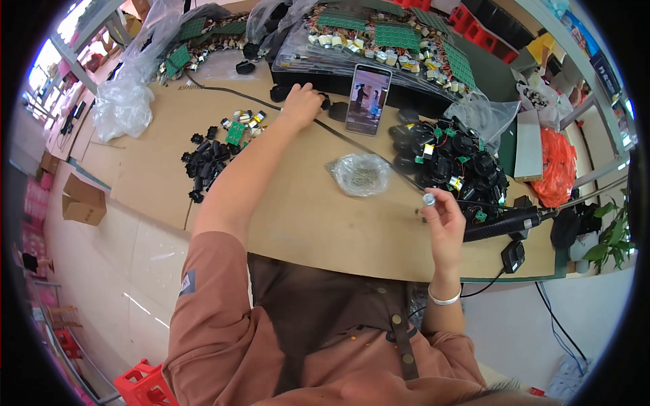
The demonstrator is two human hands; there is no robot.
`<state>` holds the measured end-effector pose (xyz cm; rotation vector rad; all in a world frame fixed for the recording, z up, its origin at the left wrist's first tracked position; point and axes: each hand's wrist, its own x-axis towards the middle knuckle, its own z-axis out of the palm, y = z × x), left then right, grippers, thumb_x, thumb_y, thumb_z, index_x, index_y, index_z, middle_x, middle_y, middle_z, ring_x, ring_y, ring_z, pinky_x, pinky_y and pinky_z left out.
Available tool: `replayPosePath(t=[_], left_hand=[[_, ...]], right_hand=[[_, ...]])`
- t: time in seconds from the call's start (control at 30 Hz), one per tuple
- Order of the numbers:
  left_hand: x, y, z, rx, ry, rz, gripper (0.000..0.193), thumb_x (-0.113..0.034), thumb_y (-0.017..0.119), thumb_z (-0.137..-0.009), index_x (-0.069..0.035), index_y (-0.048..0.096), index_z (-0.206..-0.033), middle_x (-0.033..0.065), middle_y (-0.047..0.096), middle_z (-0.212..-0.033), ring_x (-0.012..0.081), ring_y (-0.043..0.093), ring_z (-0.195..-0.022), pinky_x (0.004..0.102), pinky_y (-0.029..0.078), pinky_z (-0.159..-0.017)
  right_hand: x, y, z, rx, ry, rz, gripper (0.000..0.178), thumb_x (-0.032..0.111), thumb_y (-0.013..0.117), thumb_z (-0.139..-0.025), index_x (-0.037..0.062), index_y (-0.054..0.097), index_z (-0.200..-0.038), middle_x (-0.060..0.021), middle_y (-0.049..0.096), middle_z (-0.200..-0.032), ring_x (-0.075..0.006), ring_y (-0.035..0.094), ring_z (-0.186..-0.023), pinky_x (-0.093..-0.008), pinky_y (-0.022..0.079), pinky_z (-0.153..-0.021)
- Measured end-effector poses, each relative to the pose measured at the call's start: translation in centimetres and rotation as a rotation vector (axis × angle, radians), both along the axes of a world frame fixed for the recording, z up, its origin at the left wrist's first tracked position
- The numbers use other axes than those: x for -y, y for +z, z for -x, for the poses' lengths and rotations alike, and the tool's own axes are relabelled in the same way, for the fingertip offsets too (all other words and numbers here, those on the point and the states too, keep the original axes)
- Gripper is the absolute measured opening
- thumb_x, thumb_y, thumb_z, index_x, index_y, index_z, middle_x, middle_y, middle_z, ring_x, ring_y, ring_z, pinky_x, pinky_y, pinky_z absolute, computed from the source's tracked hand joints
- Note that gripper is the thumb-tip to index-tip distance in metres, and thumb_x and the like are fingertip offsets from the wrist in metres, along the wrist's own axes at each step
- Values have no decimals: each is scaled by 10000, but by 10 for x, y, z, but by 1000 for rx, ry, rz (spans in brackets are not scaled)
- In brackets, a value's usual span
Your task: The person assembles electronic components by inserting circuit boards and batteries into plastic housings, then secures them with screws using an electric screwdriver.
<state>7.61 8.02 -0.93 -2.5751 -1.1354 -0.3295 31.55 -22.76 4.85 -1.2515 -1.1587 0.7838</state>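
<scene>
Stretched out to the back of the cardboard-covered table, my left hand (302, 105) has its fingers curled at a black rounded plastic part (326, 101), which shows partly at their edge. At the right front, my right hand (444, 218) pinches a small silvery cylindrical part (428, 199) between thumb and fingertips. Between the hands lies a clear plastic bag (359, 174) with many small metal pieces, likely screws. A propped phone (369, 99) with a lit screen stands just right of my left hand.
Small black parts (206, 162) lie left, beside a green circuit board (235, 133). A pile of black wired assemblies (467, 159) sits right, behind a black electric screwdriver (504, 224). Wired green boards (398, 36) fill the back tray. A dark cable (359, 145) crosses the table.
</scene>
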Motion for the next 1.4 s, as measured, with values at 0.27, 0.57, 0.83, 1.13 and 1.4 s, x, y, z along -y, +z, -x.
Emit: replayPosePath(t=[0.27, 0.57, 0.83, 1.13, 1.4], left_hand=[[112, 39, 8, 599, -234, 32, 228, -39, 617, -732, -53, 597, -958, 96, 606, -875, 287, 562, -817, 399, 457, -713], [237, -2, 36, 436, -516, 553, 348, 18, 607, -693, -27, 569, -1035, 142, 524, -1206, 329, 526, -1045, 398, 437, -899], [270, 4, 7, 693, 5, 575, 538, -159, 734, -660, -29, 534, -1142, 129, 499, -1153, 322, 486, -1070, 379, 424, -890], [263, -13, 13, 778, -286, 673, 590, -117, 734, -630, -6, 514, -1166, 131, 547, -1071, 303, 512, -990, 379, 427, -869], [265, -14, 13, 830, -273, 713, 566, -92, 720, -619, -13, 514, -1140, 128, 573, -1044, 303, 529, -976, 376, 436, -863]], right_hand=[[15, -26, -24, 40, -98, -6, 218, -52, 537, -814, -22, 555, -1030, -43, 515, -1021, -99, 526, -853, -225, 440, -769], [15, -6, 13, 471, 11, 8, 216, 17, 662, -736, 12, 604, -944, -106, 553, -938, -222, 570, -829, -285, 451, -744], [-1, -35, 46, 652, 164, -4, 260, 26, 679, -682, 51, 631, -936, -114, 591, -941, -298, 560, -870, -365, 440, -778], [-14, -37, 63, 776, 324, -106, 233, 54, 689, -661, 74, 650, -890, -70, 611, -899, -269, 553, -874, -377, 411, -814], [-9, -37, 79, 1065, 256, -191, 202, 47, 665, -654, 40, 611, -848, -77, 577, -817, -258, 536, -848, -390, 404, -808]])
